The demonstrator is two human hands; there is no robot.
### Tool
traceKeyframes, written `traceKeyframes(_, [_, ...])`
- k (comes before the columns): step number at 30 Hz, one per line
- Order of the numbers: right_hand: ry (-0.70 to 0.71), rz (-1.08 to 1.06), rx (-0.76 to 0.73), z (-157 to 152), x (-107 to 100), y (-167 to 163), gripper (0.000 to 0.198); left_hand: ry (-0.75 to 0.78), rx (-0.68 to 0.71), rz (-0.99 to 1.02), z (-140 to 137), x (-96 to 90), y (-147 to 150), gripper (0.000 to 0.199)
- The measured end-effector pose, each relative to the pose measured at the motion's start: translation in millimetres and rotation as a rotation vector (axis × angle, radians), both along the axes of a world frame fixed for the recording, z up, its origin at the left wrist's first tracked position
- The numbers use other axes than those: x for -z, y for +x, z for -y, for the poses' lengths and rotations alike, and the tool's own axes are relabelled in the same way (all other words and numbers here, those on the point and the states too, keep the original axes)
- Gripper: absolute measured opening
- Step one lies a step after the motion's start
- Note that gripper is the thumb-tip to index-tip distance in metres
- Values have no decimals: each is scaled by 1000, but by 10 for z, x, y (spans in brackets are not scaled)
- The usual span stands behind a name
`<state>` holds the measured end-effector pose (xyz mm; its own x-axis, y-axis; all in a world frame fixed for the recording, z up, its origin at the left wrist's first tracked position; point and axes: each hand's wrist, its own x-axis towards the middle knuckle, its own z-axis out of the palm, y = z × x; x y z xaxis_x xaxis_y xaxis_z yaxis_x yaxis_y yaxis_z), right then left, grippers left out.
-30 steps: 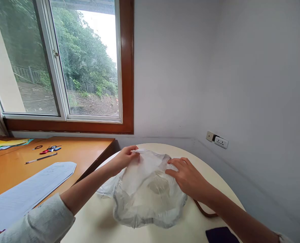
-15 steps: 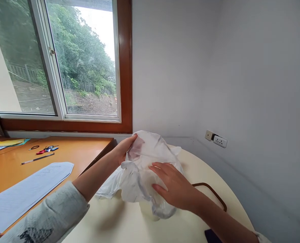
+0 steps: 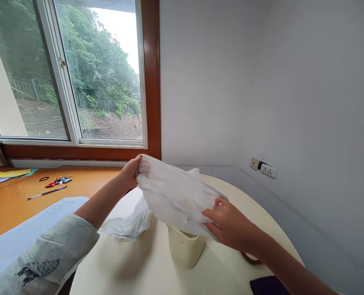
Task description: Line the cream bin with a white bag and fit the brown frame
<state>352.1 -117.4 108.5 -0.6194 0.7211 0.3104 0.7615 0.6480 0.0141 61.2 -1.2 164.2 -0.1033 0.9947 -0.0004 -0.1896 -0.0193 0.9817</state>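
Observation:
A thin white plastic bag point(image 3: 176, 190) is stretched between my two hands above the pale round table point(image 3: 108, 274). My left hand point(image 3: 132, 171) pinches its upper left edge, some fingers showing through the film. At its right end my right hand point(image 3: 228, 219) is closed on the plastic, thumb and fingers bent. Beneath the bag stands a cream-coloured bin point(image 3: 186, 248), its far rim covered by the plastic. Another crumpled piece of white plastic point(image 3: 128, 223) lies on the table to the left; whether it joins the held bag I cannot tell.
A brown curved band point(image 3: 251, 259) lies partly behind my right wrist, near a dark flat object point(image 3: 269, 285). On the wooden desk point(image 3: 98, 176) at left are papers point(image 3: 59, 209), a pen point(image 3: 46, 192) and scissors-like red-handled items point(image 3: 51, 184). Walls bound the table behind and right.
My hands have moved apart, left hand to the left and right hand to the right, pulling the bunched bag out wide. My right fingers have closed on it, and more of the bin shows.

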Motion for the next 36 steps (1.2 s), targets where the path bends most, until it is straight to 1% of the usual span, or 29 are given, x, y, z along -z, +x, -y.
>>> traceKeyframes(3, [-59, 31, -13, 177, -91, 57, 33, -30, -45, -151, -106, 180, -139, 23])
traceKeyframes(5, [-94, 63, -4, 259, -107, 65, 38, -50, -57, -246, -133, 280, -179, 20])
traceKeyframes(6, [-103, 79, 10, 285, -103, 61, 41, -43, -70, -302, -123, 311, -176, 23])
traceKeyframes(7, [-110, 96, 31, 303, -93, 52, 43, -3, -100, -383, -91, 325, -156, 29])
traceKeyframes(8, [-112, 112, 62, 312, -79, 40, 44, 71, -133, -480, -34, 324, -119, 36])
traceKeyframes(9, [-112, 128, 99, 314, -63, 26, 44, 199, -172, -620, 52, 312, -64, 41])
traceKeyframes(10, [-113, 141, 138, 310, -50, 13, 44, 358, -198, -777, 164, 293, 4, 43])
traceKeyframes(11, [-117, 148, 177, 303, -40, -1, 43, 505, -148, -884, 297, 276, 80, 41])
traceKeyframes(12, [-123, 150, 214, 295, -34, -14, 41, 595, -27, -954, 441, 267, 161, 37])
traceKeyframes(13, [-133, 149, 243, 287, -34, -26, 39, 623, 166, -1012, 585, 270, 239, 35])
traceKeyframes(14, [-148, 147, 265, 282, -40, -38, 36, 600, 365, -1075, 716, 289, 311, 39])
traceKeyframes(15, [-165, 144, 280, 280, -48, -48, 34, 560, 508, -1132, 823, 323, 374, 50])
traceKeyframes(16, [-182, 140, 289, 282, -59, -57, 33, 532, 603, -1182, 900, 369, 427, 65])
traceKeyframes(17, [-196, 135, 289, 288, -68, -66, 32, 534, 662, -1214, 945, 424, 469, 79])
traceKeyframes(18, [-204, 126, 279, 296, -73, -73, 31, 534, 695, -1247, 962, 480, 501, 85])
traceKeyframes(19, [-209, 113, 262, 305, -75, -78, 31, 535, 707, -1278, 958, 532, 526, 83])
traceKeyframes(20, [-210, 100, 244, 314, -71, -83, 31, 545, 701, -1307, 940, 574, 545, 74])
traceKeyframes(21, [-207, 92, 231, 321, -62, -85, 30, 565, 684, -1329, 918, 605, 558, 61])
traceKeyframes(23, [-190, 109, 245, 325, -40, -88, 31, 648, 650, -1342, 887, 631, 570, 34])
traceKeyframes(24, [-181, 135, 272, 321, -30, -88, 32, 704, 635, -1337, 885, 630, 568, 25])
traceKeyframes(25, [-172, 171, 302, 314, -23, -87, 35, 760, 618, -1331, 894, 626, 560, 21])
traceKeyframes(27, [-175, 248, 367, 287, -17, -85, 42, 849, 582, -1340, 937, 622, 531, 22])
traceKeyframes(29, [-208, 292, 427, 243, -10, -79, 46, 911, 566, -1384, 1000, 641, 491, 23])
traceKeyframes(33, [-288, 275, 546, 114, 61, -33, 53, 994, 663, -1486, 1122, 766, 423, 22])
traceKeyframes(36, [-346, 234, 573, 14, 154, 38, 55, 995, 697, -1506, 1167, 880, 380, 23])
